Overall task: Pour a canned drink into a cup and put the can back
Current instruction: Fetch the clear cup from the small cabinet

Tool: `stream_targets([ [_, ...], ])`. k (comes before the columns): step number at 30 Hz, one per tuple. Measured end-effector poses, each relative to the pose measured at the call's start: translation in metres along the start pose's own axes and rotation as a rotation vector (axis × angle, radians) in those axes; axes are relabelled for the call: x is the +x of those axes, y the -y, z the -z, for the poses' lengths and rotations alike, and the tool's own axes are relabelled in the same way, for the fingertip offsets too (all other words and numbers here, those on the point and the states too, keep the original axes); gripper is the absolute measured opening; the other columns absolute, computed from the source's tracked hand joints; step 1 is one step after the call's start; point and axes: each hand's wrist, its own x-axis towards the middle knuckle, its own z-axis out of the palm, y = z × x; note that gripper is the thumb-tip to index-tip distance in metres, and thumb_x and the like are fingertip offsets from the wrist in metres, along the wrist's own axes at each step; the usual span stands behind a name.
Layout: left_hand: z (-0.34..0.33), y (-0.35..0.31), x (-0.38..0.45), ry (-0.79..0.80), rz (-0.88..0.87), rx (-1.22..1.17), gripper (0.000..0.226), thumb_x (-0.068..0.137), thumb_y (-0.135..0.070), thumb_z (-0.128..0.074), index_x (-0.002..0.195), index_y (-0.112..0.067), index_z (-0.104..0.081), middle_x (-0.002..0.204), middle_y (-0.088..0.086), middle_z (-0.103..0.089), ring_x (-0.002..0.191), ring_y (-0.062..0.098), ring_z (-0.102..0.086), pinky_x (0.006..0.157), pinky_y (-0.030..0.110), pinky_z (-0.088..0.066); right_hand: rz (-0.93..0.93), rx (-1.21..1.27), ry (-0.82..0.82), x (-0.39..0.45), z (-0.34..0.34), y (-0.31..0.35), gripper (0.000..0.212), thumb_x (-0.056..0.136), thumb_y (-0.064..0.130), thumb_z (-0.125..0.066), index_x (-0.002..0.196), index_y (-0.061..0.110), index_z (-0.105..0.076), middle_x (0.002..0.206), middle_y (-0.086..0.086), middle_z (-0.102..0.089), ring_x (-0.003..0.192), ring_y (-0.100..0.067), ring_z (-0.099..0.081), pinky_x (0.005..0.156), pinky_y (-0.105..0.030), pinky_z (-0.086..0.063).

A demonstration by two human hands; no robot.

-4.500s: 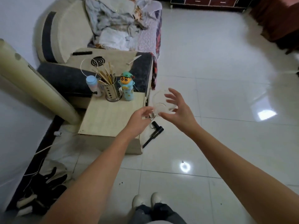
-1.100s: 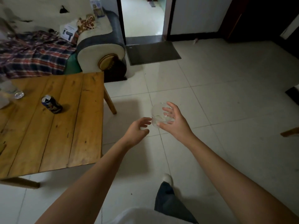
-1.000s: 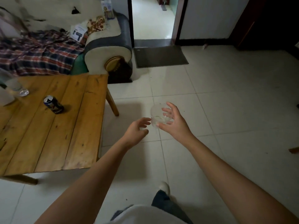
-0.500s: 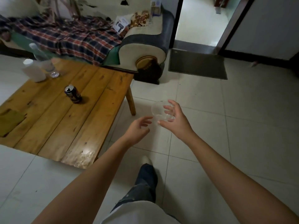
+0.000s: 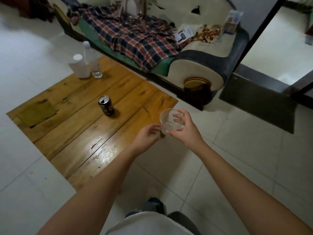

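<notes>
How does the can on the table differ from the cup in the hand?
The can is dark and opaque; the cup is clear. The can stands on the wooden table, untouched; the cup is held in the air by the right hand. The can is narrower; the cup is wider. Both are upright, and both are open on top.

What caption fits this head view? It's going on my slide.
Right hand holds a clear cup near the wooden table where an opened can stands; left hand free.
</notes>
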Motion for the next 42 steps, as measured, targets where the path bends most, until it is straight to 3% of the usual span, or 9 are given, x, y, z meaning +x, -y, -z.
stream_targets([
  [5,0.029,0.000,0.025,-0.125,0.087,-0.025,0.045,0.083,0.002,-0.056,0.125,-0.013,-0.051,0.120,0.006,-0.059,0.107,0.014,-0.053,0.085,0.021,-0.041,0.023,0.022,0.153,0.055,-0.012,0.018,0.083,0.072,0.018,-0.077,0.137,0.027,-0.026,0.138,0.005,-0.043,0.115,-0.011,-0.046,0.093,-0.030,-0.046],
  [9,0.048,0.006,0.037,-0.246,0.161,-0.070,0.046,0.082,0.001,-0.055,0.124,-0.019,-0.052,0.119,0.002,-0.059,0.108,0.013,-0.053,0.078,0.016,-0.039,0.066,0.011,0.280,0.090,-0.026,0.036,0.083,0.072,0.016,-0.076,0.138,0.026,-0.026,0.136,0.007,-0.044,0.121,-0.009,-0.042,0.097,-0.030,-0.043],
  [16,0.063,0.004,0.056,-0.498,0.273,-0.175,0.046,0.082,0.001,-0.056,0.123,-0.020,-0.053,0.118,0.003,-0.059,0.111,0.017,-0.054,0.084,0.024,-0.046,0.160,-0.027,0.551,0.152,-0.041,0.058,0.085,0.071,0.013,-0.076,0.139,0.023,-0.025,0.135,0.003,-0.042,0.121,-0.010,-0.042,0.098,-0.030,-0.045],
  [21,0.059,-0.011,0.074,-0.685,0.322,-0.235,0.045,0.083,-0.001,-0.056,0.124,-0.019,-0.051,0.113,-0.003,-0.058,0.107,0.011,-0.054,0.071,0.009,-0.039,0.227,-0.067,0.736,0.195,-0.043,0.071,0.083,0.072,0.014,-0.076,0.138,0.025,-0.027,0.127,0.009,-0.043,0.116,-0.005,-0.043,0.096,-0.026,-0.044],
  [24,0.054,-0.015,0.083,-0.792,0.345,-0.262,0.042,0.083,-0.002,-0.057,0.120,-0.021,-0.053,0.114,-0.004,-0.058,0.106,0.011,-0.054,0.074,0.009,-0.038,0.268,-0.077,0.847,0.214,-0.042,0.077,0.081,0.073,0.014,-0.075,0.138,0.024,-0.027,0.124,0.010,-0.042,0.115,-0.005,-0.043,0.094,-0.023,-0.044],
  [27,0.049,-0.014,0.088,-0.883,0.354,-0.317,0.040,0.082,-0.003,-0.059,0.114,-0.025,-0.053,0.113,-0.003,-0.059,0.107,0.012,-0.054,0.084,0.020,-0.045,0.302,-0.096,0.923,0.226,-0.045,0.081,0.080,0.073,0.014,-0.075,0.138,0.022,-0.028,0.122,0.010,-0.045,0.111,-0.004,-0.046,0.089,-0.019,-0.044],
  [35,0.047,-0.002,0.090,-1.007,0.406,-0.411,0.042,0.081,-0.010,-0.065,0.120,-0.023,-0.053,0.113,-0.002,-0.060,0.108,0.013,-0.056,0.089,0.031,-0.050,0.341,-0.169,1.036,0.243,-0.070,0.076,0.077,0.070,0.015,-0.077,0.132,0.030,-0.033,0.118,0.011,-0.052,0.110,-0.005,-0.050,0.096,-0.037,-0.047],
  [39,0.055,0.009,0.097,-1.011,0.413,-0.411,0.047,0.079,-0.011,-0.069,0.122,-0.021,-0.053,0.112,-0.003,-0.059,0.105,0.010,-0.055,0.080,0.017,-0.044,0.324,-0.212,1.079,0.252,-0.086,0.070,0.077,0.069,0.020,-0.077,0.132,0.031,-0.035,0.122,0.011,-0.053,0.113,-0.008,-0.052,0.097,-0.041,-0.047],
  [42,0.063,0.021,0.103,-1.006,0.435,-0.421,0.051,0.077,-0.015,-0.073,0.123,-0.021,-0.052,0.114,-0.004,-0.059,0.107,0.010,-0.054,0.079,0.018,-0.042,0.309,-0.235,1.099,0.260,-0.101,0.066,0.079,0.070,0.020,-0.077,0.135,0.029,-0.033,0.126,0.010,-0.051,0.115,-0.007,-0.050,0.099,-0.040,-0.046],
])
